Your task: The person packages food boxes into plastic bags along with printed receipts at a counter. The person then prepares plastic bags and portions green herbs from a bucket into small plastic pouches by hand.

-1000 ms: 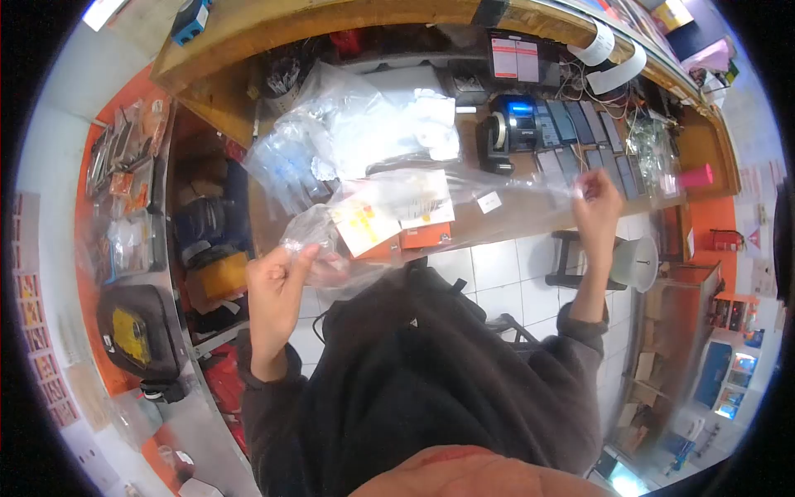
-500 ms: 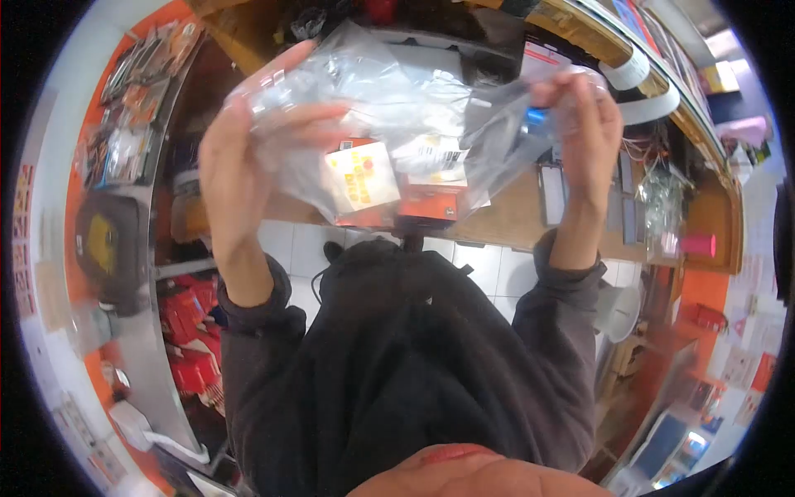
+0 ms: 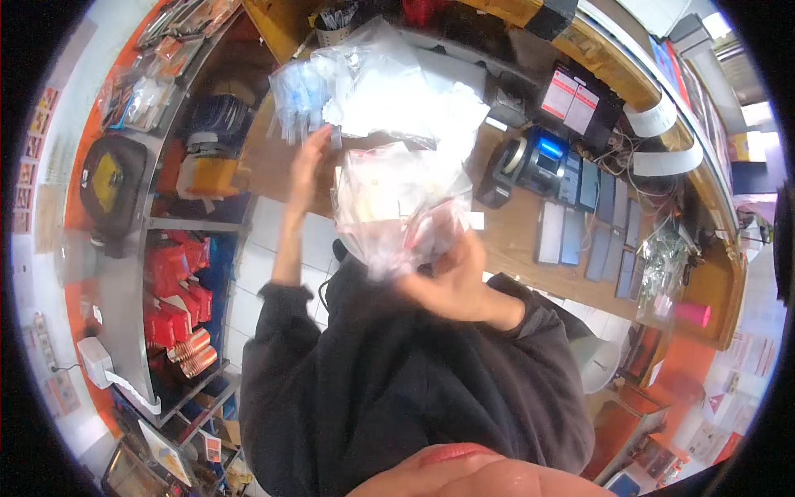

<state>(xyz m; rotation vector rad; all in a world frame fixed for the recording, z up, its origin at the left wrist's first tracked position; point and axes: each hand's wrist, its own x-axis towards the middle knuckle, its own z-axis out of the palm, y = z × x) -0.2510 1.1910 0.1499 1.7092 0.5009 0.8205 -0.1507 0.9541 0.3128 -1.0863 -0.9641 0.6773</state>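
A clear plastic bag [image 3: 385,195] with pale items and a reddish edge inside sits over the desk's near edge, close to my body. Its crumpled end points toward me, and my right hand [image 3: 455,286] is closed around that end at the bag's lower right. To the left of the bag, touching nothing I can see, my left hand [image 3: 308,170] is raised with fingers stretched out and a little blurred. Just beyond its fingertips lie loose clear plastic bags [image 3: 302,95]. Glare hides much of the bag's contents.
Several phones [image 3: 551,232] lie in rows on the right of the wooden desk [image 3: 505,244], beside a dark device with a lit blue screen [image 3: 548,149]. A cup of thin items [image 3: 335,33] stands behind. Red packages [image 3: 175,269] fill a shelf at left.
The bag has come down and closer to my body. My left hand has let go of it and moved away; my right hand has swung from the upper right to its bunched end.
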